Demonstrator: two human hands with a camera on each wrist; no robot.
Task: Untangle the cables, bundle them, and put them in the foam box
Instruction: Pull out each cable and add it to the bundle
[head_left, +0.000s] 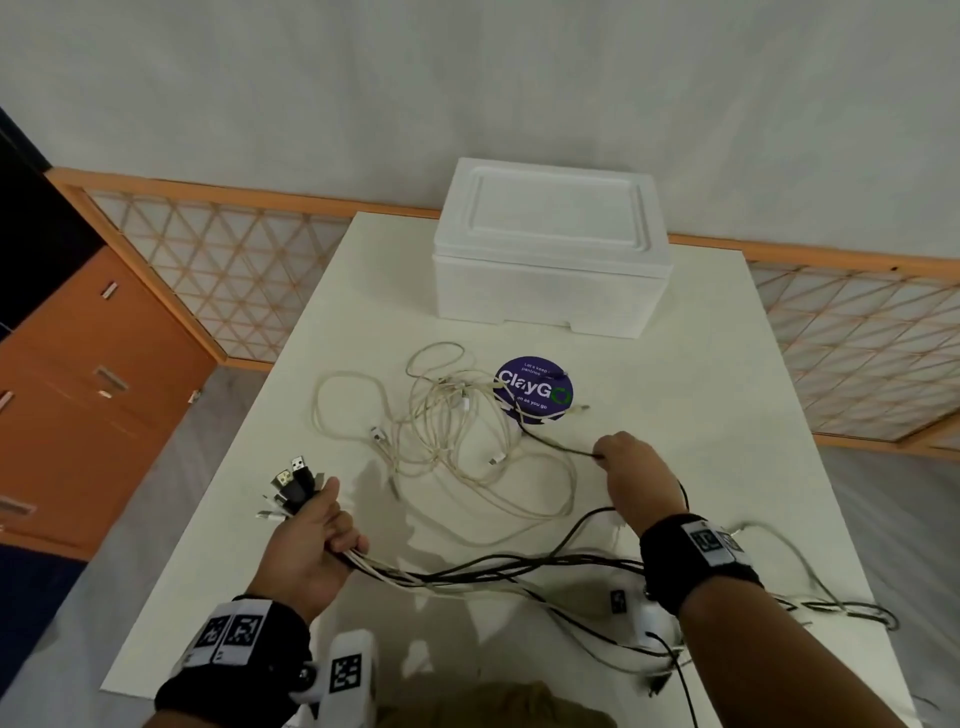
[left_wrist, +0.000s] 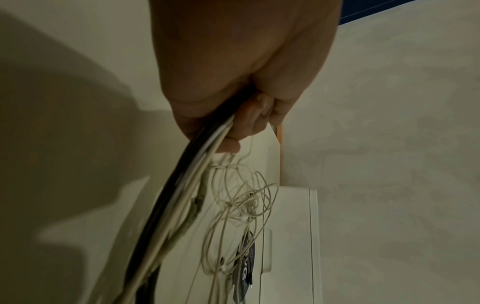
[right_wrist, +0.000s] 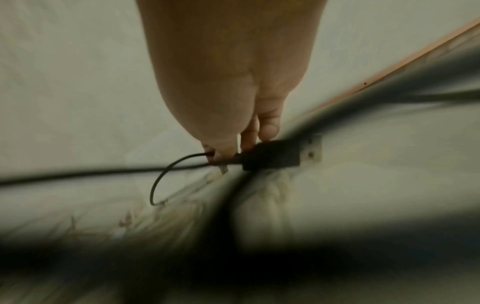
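Observation:
My left hand grips a bundle of black and white cables just below their USB plugs, which stick up past the thumb. In the left wrist view the gripped cables run down from the fist. My right hand pinches a thin black cable that leads out of the tangle of white cables. In the blurred right wrist view its black plug sits at the fingertips. The white foam box stands at the table's far end with its lid on.
A round purple sticker lies on the white table under part of the tangle. Loose cable ends trail toward the near right corner. A wooden lattice screen runs behind the table, and an orange cabinet stands at left.

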